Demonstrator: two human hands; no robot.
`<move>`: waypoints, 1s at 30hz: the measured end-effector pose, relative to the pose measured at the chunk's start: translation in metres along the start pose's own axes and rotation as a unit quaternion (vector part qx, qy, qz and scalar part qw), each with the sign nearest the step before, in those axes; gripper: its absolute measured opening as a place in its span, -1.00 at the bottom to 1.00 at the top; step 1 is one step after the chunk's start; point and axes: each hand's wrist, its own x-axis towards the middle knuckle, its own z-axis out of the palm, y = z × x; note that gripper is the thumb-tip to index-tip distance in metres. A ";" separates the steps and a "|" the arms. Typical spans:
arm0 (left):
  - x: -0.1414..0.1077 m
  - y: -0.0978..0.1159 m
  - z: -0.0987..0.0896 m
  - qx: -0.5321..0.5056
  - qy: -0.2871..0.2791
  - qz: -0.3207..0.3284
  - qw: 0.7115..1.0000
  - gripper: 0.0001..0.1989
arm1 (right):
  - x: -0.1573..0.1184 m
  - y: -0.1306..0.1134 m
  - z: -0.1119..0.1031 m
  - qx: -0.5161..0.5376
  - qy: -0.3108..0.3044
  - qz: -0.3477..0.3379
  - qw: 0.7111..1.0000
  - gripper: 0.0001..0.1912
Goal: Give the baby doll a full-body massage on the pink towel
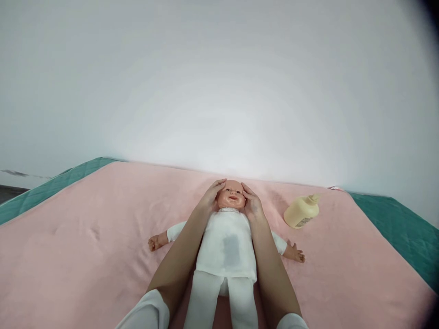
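Note:
A baby doll point(226, 237) lies on its back, in a white top with a grey patch on the chest and white trousers. Its bald head point(232, 195) is at the far end, face up, between my two hands. My left hand point(211, 195) lies along the left side of the head, fingers stretched toward the crown. On the opposite side my right hand point(253, 202) rests against the temple and cheek, its fingers extended and slightly apart. Both palms are turned inward, and neither hand closes round the head. My forearms pass over the doll's outspread arms.
A pale yellow pump bottle point(302, 212) stands tilted on the right, beyond the doll's hand point(294, 252). Under everything is a pink sheet point(85, 237), with green quilted padding point(398, 228) showing at both sides. A white wall point(219, 82) rises directly behind the far edge.

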 end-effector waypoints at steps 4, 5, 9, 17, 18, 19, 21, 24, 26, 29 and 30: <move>-0.006 0.002 0.007 0.051 0.000 0.039 0.998 -0.63 | -0.007 -0.002 0.002 -0.044 -0.026 -0.017 0.999 -0.56; -0.008 0.003 0.007 0.082 -0.005 0.053 0.995 -0.61 | -0.009 -0.003 0.002 -0.063 -0.044 -0.024 0.997 -0.52; -0.009 0.005 0.001 0.223 0.016 0.100 0.970 -0.44 | -0.020 -0.008 -0.007 -0.210 -0.117 -0.071 0.968 -0.12; -0.019 -0.007 -0.020 0.401 -0.099 0.184 0.892 -0.08 | -0.029 -0.003 -0.020 -0.300 -0.175 -0.170 0.922 0.30; -0.022 -0.009 -0.022 0.410 -0.096 0.183 0.888 -0.05 | -0.030 -0.001 -0.021 -0.291 -0.165 -0.178 0.925 0.28; -0.025 -0.010 -0.023 0.412 -0.090 0.179 0.889 -0.03 | -0.031 0.001 -0.021 -0.285 -0.151 -0.185 0.928 0.27; -0.029 -0.014 -0.027 0.394 -0.082 0.173 0.899 -0.01 | -0.034 0.007 -0.021 -0.284 -0.120 -0.198 0.931 0.23; -0.034 -0.022 -0.031 0.322 -0.093 0.158 0.929 -0.01 | -0.038 0.017 -0.022 -0.288 -0.079 -0.226 0.927 0.16; -0.035 -0.026 -0.034 0.274 -0.103 0.140 0.946 0.01 | -0.041 0.023 -0.022 -0.290 -0.068 -0.244 0.923 0.13; -0.035 -0.028 -0.034 0.234 -0.099 0.124 0.959 0.05 | -0.042 0.027 -0.021 -0.316 -0.058 -0.252 0.913 0.09; -0.035 -0.028 -0.034 0.227 -0.095 0.126 0.961 0.06 | -0.042 0.027 -0.021 -0.330 -0.051 -0.254 0.908 0.08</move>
